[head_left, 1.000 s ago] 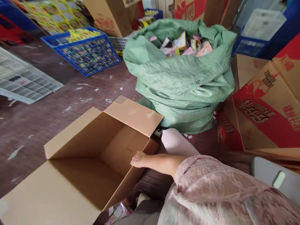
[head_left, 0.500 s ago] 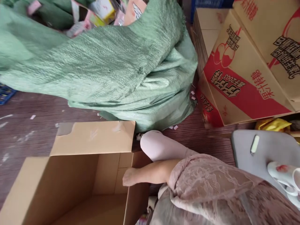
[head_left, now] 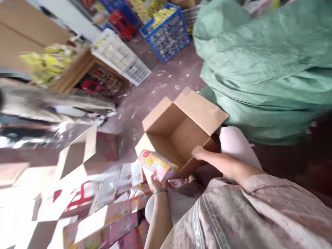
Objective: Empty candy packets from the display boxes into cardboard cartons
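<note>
My left hand point(head_left: 155, 184) is closed around a small yellow and pink printed carton point(head_left: 159, 165). It holds the carton tilted, over the near left edge of an open cardboard box point(head_left: 185, 136). Inside, the part of the box that shows has nothing in it, and its flaps are folded outward. My right hand point(head_left: 198, 153) is closed on the near right rim of the box, its fingers partly hidden by the wall. More pink and yellow cartons point(head_left: 121, 223) lie piled beside my left forearm.
A large green woven sack point(head_left: 264, 76) stands beyond the box on the right. Farther back are a blue basket point(head_left: 168, 38) and a white crate point(head_left: 121, 57). Another open cardboard box point(head_left: 103, 150) is at left. A blurred person's leg point(head_left: 64, 97) shows there too.
The view has swung left, bringing the baskets and carton pile into sight. My left hand, unseen before, now shows with a printed carton. My right hand remains at the box rim.
</note>
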The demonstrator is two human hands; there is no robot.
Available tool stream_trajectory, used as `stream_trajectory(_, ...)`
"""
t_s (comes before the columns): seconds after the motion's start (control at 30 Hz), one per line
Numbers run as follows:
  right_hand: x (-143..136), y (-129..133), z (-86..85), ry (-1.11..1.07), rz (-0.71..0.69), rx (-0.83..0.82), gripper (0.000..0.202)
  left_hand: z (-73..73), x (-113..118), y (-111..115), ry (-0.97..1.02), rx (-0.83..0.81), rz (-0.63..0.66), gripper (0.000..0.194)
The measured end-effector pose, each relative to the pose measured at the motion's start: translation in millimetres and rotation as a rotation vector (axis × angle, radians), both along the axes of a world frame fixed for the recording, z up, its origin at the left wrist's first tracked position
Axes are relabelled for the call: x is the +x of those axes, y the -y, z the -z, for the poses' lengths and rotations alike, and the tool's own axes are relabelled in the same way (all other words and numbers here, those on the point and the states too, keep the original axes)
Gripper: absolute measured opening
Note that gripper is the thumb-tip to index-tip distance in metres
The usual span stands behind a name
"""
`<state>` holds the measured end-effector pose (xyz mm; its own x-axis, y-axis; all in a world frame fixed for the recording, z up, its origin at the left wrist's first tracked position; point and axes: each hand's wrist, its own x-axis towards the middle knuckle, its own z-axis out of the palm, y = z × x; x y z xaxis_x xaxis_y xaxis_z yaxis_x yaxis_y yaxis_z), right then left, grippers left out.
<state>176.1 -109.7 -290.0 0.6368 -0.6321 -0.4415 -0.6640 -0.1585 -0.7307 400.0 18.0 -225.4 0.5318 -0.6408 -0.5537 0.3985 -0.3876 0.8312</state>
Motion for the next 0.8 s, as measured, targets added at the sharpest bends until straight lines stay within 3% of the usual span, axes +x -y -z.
stream_trajectory(0.07, 3.1, -3.2, -0.8, -0.103, -0.109, -0.037, 0.020, 11.6, 13.5, -9.6, 0.012, -0.080, -0.188, 0.034)
stream_trajectory(0.2, -1.5, -8.2, -22.6, -0.194, -0.163, -0.153, 0.037, 22.1, 11.3, -3.7, -0.073, -0.164, -0.221, 0.027)
stream_trajectory(0.43, -7.0, 44.6, -92.5, 0.000, -0.019, -0.331, 0.063, -11.7, 0.1, 8.4, -0.259, -0.335, -0.295, 0.029)
stream_trajectory(0.5, -2.9, 59.4, -109.8, 0.167, 0.059, -0.272, 0.074, -24.6, -3.3, 17.0, -0.237, -0.362, -0.323, 0.037)
stream_trajectory(0.6, 15.9, 68.2, -130.4, 0.414, 0.121, -0.026, 0.093, -47.1, -7.8, 31.2, -0.180, -0.403, -0.305, 0.044)
stream_trajectory(0.7, 43.7, 64.6, -142.6, 0.577, 0.043, 0.240, 0.101, -69.4, -9.4, 42.4, -0.127, -0.465, -0.141, 0.052)
stream_trajectory(0.8, 66.4, 57.9, -144.4, 0.768, -0.020, 0.391, 0.092, -80.6, -7.2, 55.1, -0.147, -0.507, 0.096, 0.069)
